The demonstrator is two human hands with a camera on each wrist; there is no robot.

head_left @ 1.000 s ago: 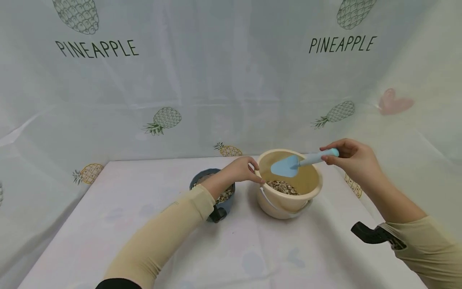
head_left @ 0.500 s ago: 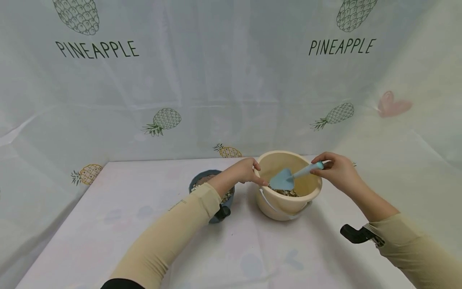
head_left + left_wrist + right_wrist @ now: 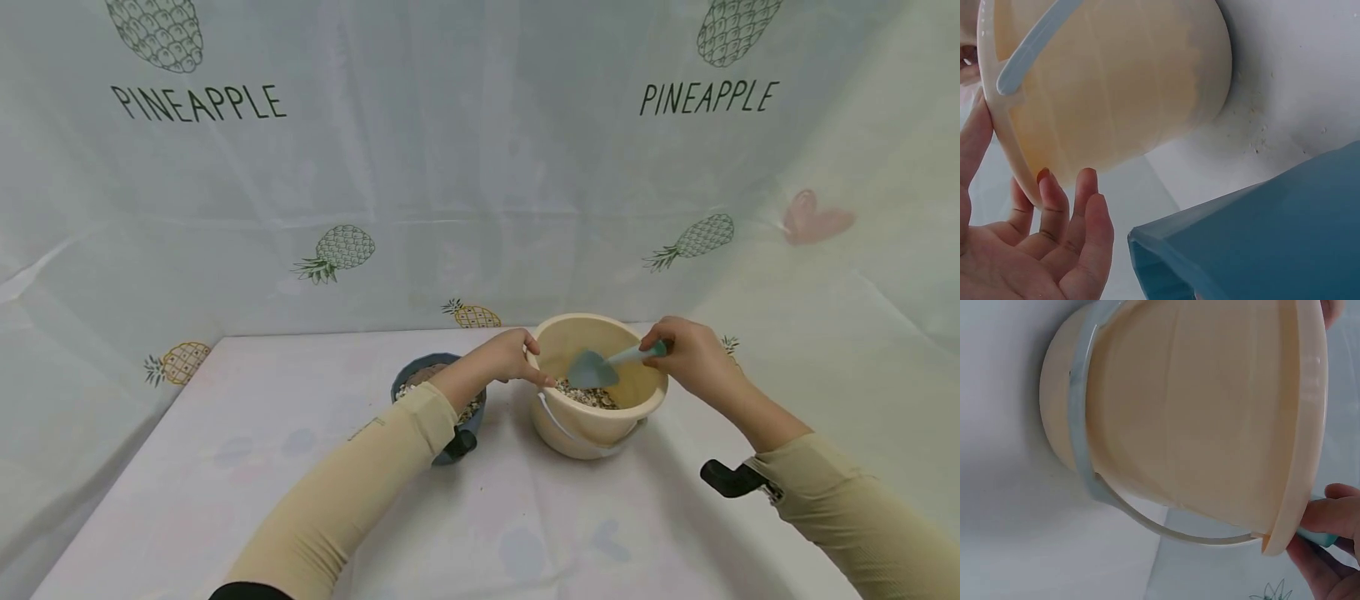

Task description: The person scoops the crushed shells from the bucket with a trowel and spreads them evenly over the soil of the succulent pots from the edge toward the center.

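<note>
A cream bucket (image 3: 558,425) with a pale handle (image 3: 1077,394) stands upright on the table, a loose, chip-like mix (image 3: 588,395) in its bottom. My left hand (image 3: 506,354) holds the bucket's left rim; in the left wrist view its fingertips (image 3: 1088,178) curl against the bucket's side. My right hand (image 3: 693,354) pinches the end of a light blue hand trowel (image 3: 592,371) at the right rim. The trowel's blade is inside the bucket, close over the mix. In the right wrist view the bucket wall hides the blade, and only the handle's tip (image 3: 1319,536) shows.
A blue pot (image 3: 1272,237) with similar mix stands left of the bucket, partly hidden under my left forearm. Some specks (image 3: 1257,140) lie on the white tablecloth (image 3: 300,500). A pineapple-print curtain (image 3: 480,167) hangs right behind the table.
My right hand has moved down and left, lowering the trowel from above the bucket's rim into it. My left hand stays at the rim, shifted very slightly.
</note>
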